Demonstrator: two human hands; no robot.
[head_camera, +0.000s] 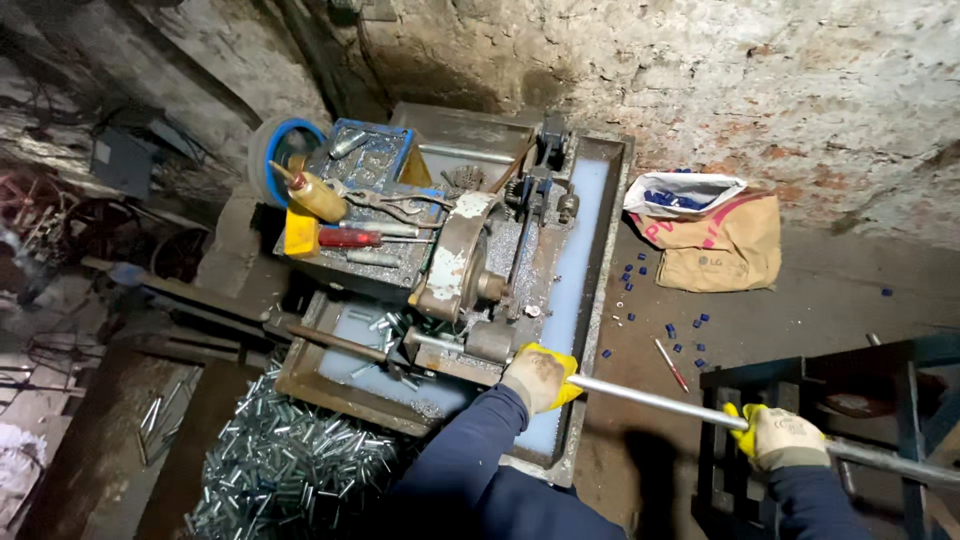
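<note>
Both my hands wear yellow-and-grey work gloves and hold one long shiny metal rod (655, 398). My left hand (538, 374) grips the rod's end right beside a grimy metal cutting machine (470, 265). My right hand (778, 436) is closed around the rod further back, above a dark metal stand (812, 400). The rod runs from the machine toward the lower right edge of the view. The machine sits in a rusty tray (590, 260) holding pale liquid.
Several short cut metal pieces lie piled on the floor (290, 460) at the lower left. An oil can (315, 195) and red-handled tool (348, 237) rest on the machine. A tan sack (715, 240) with blue caps spilled around it sits by the stone wall.
</note>
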